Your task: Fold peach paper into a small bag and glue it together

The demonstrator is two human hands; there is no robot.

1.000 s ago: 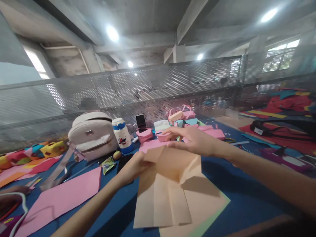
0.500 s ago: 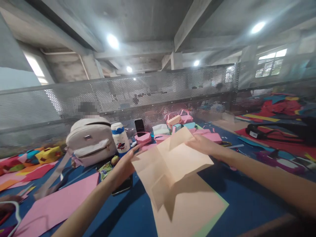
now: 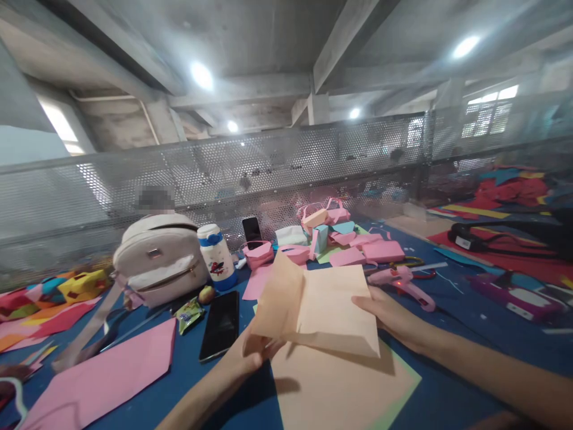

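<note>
A creased peach sheet of paper [image 3: 335, 304] is held up between both hands, its left part folded upward. My left hand [image 3: 257, 346] grips its lower left edge, the fingers partly hidden beneath it. At the right edge my right hand [image 3: 380, 307] pinches the paper, thumb on top. Below lies a flat stack of peach sheets [image 3: 331, 388] with a green sheet showing at its edge. A pink glue gun [image 3: 405, 283] with a small red light rests just beyond my right hand. Left of my left hand is a black phone [image 3: 220, 325].
A white backpack [image 3: 161, 263] and a white-and-blue bottle [image 3: 217, 257] stand at the back left. Pink paper pieces [image 3: 358, 248] lie ahead, before a perforated metal screen [image 3: 277, 161]. A large pink sheet [image 3: 107, 376] lies left; a purple device [image 3: 514, 298] sits right.
The peach paper has turned and its folds have moved closer together. My left hand has come down and right to its lower edge; my right hand has lowered, uncovering the glue gun.
</note>
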